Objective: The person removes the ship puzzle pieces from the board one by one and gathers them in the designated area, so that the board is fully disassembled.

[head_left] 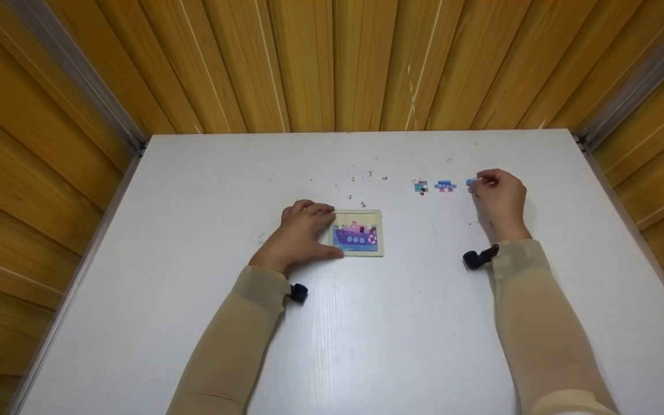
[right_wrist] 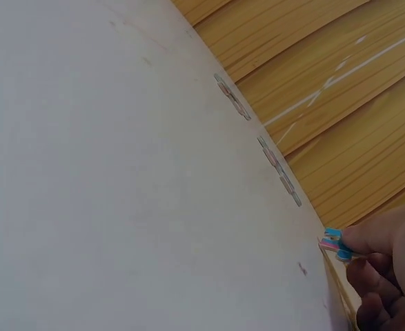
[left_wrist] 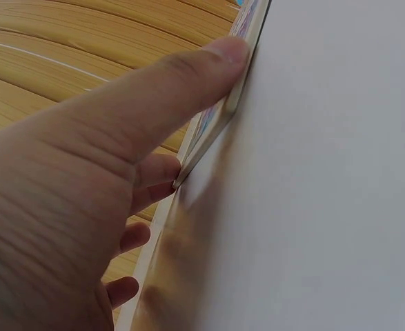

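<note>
A small framed jigsaw puzzle lies on the white table, showing a purple and pink boat on blue water; its upper strip is bare. My left hand grips the frame's left side, the thumb at the near corner and fingers at the far corner. At the right, my right hand pinches a blue and pink puzzle piece between thumb and fingertips. Left of that hand lie two loose pieces, a blue and pink one and a multicoloured one.
Dark specks and scuffs mark the white table beyond the frame. Wood-patterned walls rise at the back and both sides. A black wrist camera sits on the left sleeve and another on the right.
</note>
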`<action>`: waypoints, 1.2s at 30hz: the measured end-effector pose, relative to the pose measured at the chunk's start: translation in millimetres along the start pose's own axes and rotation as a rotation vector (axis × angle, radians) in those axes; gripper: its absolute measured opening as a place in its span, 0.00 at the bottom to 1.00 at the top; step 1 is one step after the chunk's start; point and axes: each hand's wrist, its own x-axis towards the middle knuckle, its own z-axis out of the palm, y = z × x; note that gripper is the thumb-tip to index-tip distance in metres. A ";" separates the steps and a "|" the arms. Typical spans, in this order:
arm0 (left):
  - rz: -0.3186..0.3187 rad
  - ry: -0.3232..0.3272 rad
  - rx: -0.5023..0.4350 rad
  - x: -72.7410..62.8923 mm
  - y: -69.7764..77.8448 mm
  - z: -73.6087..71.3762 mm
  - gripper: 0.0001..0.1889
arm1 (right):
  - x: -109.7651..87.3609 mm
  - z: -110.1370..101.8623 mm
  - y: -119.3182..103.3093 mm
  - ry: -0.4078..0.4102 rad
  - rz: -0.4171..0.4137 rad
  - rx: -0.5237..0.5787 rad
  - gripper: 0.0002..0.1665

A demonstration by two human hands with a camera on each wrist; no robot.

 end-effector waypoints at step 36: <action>-0.003 -0.012 0.025 0.7 -0.2 -0.5 0.51 | -1.6 2.8 -2.2 -0.011 0.058 -0.084 0.22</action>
